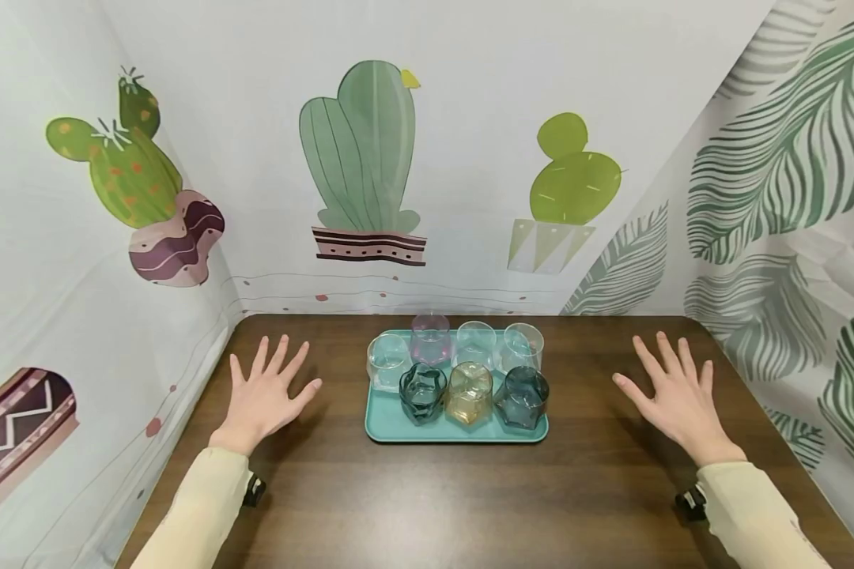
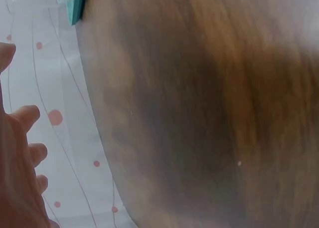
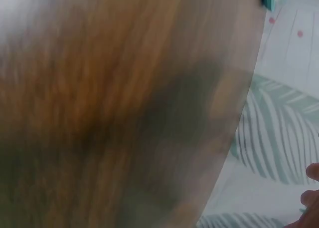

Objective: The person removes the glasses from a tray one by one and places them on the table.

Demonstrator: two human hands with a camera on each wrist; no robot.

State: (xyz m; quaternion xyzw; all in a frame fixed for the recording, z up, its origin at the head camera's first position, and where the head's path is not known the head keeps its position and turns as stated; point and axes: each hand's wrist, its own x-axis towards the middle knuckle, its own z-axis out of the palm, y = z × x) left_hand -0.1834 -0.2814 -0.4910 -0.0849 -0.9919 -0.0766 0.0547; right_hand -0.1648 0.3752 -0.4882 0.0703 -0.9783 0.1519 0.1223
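Observation:
In the head view a teal tray carries several drinking glasses in two rows. The back row holds a purple-tinted glass and clear ones, among them a clear glass at the left end. Along the front stand a dark faceted glass, an amber glass and a smoky blue-grey glass. My left hand is held out left of the tray, fingers spread, holding nothing. On the tray's right, my right hand is likewise spread, apart from the glasses.
A brown wooden table lies under the tray. Behind it and along both sides hangs white fabric printed with cacti and leaves. Each wrist, below a cream sleeve, wears a small black device, such as the left one.

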